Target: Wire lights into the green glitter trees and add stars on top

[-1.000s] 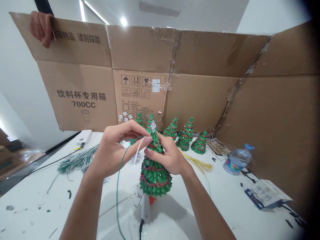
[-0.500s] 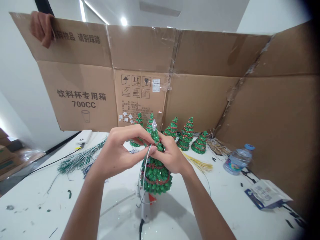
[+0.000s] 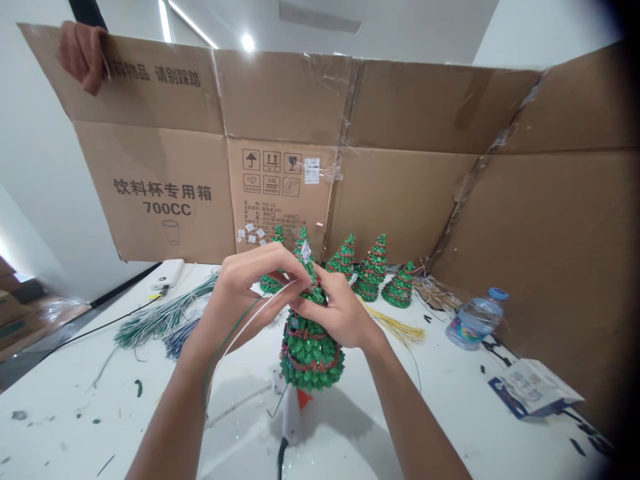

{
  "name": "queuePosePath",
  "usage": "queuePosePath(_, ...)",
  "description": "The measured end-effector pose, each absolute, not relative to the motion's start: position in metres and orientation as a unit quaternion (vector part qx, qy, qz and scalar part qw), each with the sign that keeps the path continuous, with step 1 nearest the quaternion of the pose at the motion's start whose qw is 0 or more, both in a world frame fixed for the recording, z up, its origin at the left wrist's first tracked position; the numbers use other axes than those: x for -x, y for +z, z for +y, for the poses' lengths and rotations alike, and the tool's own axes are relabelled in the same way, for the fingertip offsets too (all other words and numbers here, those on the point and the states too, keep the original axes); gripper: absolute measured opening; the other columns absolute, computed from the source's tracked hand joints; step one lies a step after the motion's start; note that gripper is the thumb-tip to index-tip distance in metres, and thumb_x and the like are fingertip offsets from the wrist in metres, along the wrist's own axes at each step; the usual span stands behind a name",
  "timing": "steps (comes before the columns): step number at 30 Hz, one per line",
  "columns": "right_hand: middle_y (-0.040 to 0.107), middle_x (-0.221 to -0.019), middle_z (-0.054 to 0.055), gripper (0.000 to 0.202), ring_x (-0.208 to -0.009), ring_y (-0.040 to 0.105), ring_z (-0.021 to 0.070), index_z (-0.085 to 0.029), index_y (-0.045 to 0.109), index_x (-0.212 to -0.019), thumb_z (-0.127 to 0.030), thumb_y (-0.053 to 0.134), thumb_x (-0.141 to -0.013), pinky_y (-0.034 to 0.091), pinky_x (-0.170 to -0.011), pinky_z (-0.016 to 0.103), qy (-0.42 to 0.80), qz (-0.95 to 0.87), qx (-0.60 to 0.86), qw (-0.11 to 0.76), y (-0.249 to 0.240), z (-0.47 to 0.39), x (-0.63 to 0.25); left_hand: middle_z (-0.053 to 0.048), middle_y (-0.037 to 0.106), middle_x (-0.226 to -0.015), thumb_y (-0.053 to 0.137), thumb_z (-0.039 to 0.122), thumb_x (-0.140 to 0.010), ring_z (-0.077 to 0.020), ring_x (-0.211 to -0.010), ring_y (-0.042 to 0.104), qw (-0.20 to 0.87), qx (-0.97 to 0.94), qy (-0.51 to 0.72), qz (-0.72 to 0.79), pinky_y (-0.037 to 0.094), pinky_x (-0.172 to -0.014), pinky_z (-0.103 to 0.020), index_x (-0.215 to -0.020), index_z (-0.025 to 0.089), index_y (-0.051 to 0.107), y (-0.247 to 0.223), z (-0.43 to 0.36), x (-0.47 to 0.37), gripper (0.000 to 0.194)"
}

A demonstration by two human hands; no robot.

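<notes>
A green, glittery miniature tree (image 3: 311,347) with red garlands and a clear crystal top stands upright before me. My left hand (image 3: 255,287) pinches a white wire (image 3: 240,331) against the tree's upper left side; the wire loops down past my wrist beside a green one (image 3: 225,341). My right hand (image 3: 337,307) grips the upper part of the tree from the right, its thumb near my left fingertips. Below the tree are a white tool handle (image 3: 291,417) with a black cord and a small red-orange piece (image 3: 304,399).
Several smaller trees (image 3: 371,270) stand behind. Bundles of green wires (image 3: 160,320), blue wires (image 3: 181,339) and yellow wires (image 3: 400,328) lie around. A bottle (image 3: 475,320) and packet (image 3: 533,388) are at right. A tall cardboard screen (image 3: 410,193) encloses the back; a brown glove-like item (image 3: 83,57) hangs there.
The white wire has swung from hanging beside the tree to the left, across my left wrist. My left fingertips have shifted slightly up and right.
</notes>
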State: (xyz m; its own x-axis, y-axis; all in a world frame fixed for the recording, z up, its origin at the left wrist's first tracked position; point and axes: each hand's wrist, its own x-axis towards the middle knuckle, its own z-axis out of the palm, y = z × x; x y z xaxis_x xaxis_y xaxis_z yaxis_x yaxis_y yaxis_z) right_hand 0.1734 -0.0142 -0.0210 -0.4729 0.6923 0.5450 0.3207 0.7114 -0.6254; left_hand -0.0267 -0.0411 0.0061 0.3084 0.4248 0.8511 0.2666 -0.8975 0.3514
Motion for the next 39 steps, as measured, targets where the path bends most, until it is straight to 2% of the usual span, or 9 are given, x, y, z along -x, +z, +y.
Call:
queuePosePath(3, 0.056, -0.08, -0.003, 0.033, -0.076, 0.048, 0.0181, -0.022, 0.055, -0.088, -0.05, 0.071, -0.094, 0.038, -0.072, 0.032, 0.226, -0.826, 0.309, 0.413, -0.022, -0.012, -0.174, -0.004, 0.078, -0.094, 0.084, 0.014, -0.093, -0.0162, -0.086, 0.073, 0.102, -0.823, 0.527, 0.188, 0.058, -0.079, -0.03, -0.091, 0.02, 0.08, 0.008, -0.043, 0.032, 0.007)
queuePosePath(7, 0.059, -0.083, -0.001, 0.036, -0.076, 0.049, 0.0191, -0.021, 0.059, -0.094, -0.055, 0.07, -0.095, 0.039, -0.074, 0.034, 0.229, -0.83, 0.297, 0.413, -0.022, -0.012, -0.175, -0.004, 0.081, -0.099, 0.087, 0.016, -0.09, -0.0167, -0.09, 0.076, 0.114, -0.837, 0.503, 0.184, 0.061, -0.082, -0.029, -0.099, 0.02, 0.082, 0.009, -0.044, 0.039, 0.012)
queuePosePath(12, 0.061, -0.083, -0.002, 0.028, -0.076, 0.052, 0.0187, -0.022, 0.06, -0.096, -0.048, 0.07, -0.097, 0.042, -0.076, 0.034, 0.244, -0.825, 0.306, 0.408, -0.019, -0.015, -0.173, 0.0, 0.082, -0.091, 0.086, 0.017, -0.092, -0.0121, -0.076, 0.074, 0.072, -0.804, 0.545, 0.226, 0.059, -0.072, -0.023, -0.101, 0.021, 0.08, 0.005, -0.042, 0.037, 0.011)
queuePosePath(18, 0.063, -0.086, -0.001, 0.025, -0.081, 0.055, 0.0198, -0.021, 0.061, -0.095, -0.044, 0.072, -0.094, 0.041, -0.077, 0.033, 0.245, -0.825, 0.307, 0.407, -0.02, -0.014, -0.174, -0.002, 0.076, -0.088, 0.088, 0.018, -0.09, -0.0123, -0.075, 0.068, 0.062, -0.807, 0.551, 0.201, 0.056, -0.069, -0.026, -0.092, 0.019, 0.08, 0.005, -0.038, 0.035, 0.009)
queuePosePath(23, 0.064, -0.085, -0.002, 0.03, -0.078, 0.053, 0.0183, -0.02, 0.063, -0.099, -0.049, 0.07, -0.098, 0.04, -0.074, 0.032, 0.243, -0.828, 0.29, 0.413, -0.021, -0.012, -0.176, -0.003, 0.078, -0.09, 0.09, 0.017, -0.088, -0.0145, -0.078, 0.071, 0.079, -0.821, 0.531, 0.195, 0.06, -0.073, -0.028, -0.098, 0.018, 0.08, 0.007, -0.041, 0.036, 0.014)
queuePosePath(31, 0.067, -0.089, -0.001, 0.02, -0.082, 0.056, 0.0194, -0.021, 0.064, -0.098, -0.041, 0.069, -0.099, 0.041, -0.078, 0.033, 0.237, -0.829, 0.299, 0.409, -0.02, -0.014, -0.176, -0.004, 0.079, -0.089, 0.083, 0.018, -0.095, -0.0132, -0.076, 0.07, 0.03, -0.811, 0.547, 0.206, 0.056, -0.069, -0.027, -0.097, 0.019, 0.083, 0.005, -0.037, 0.033, 0.002)
queuePosePath(39, 0.067, -0.09, 0.0, 0.027, -0.083, 0.057, 0.02, -0.02, 0.063, -0.097, -0.047, 0.071, -0.098, 0.043, -0.078, 0.033, 0.246, -0.829, 0.287, 0.412, -0.021, -0.011, -0.176, 0.001, 0.078, -0.083, 0.087, 0.015, -0.089, -0.0114, -0.073, 0.071, 0.055, -0.819, 0.535, 0.202, 0.059, -0.071, -0.025, -0.094, 0.018, 0.077, 0.006, -0.043, 0.032, 0.012)
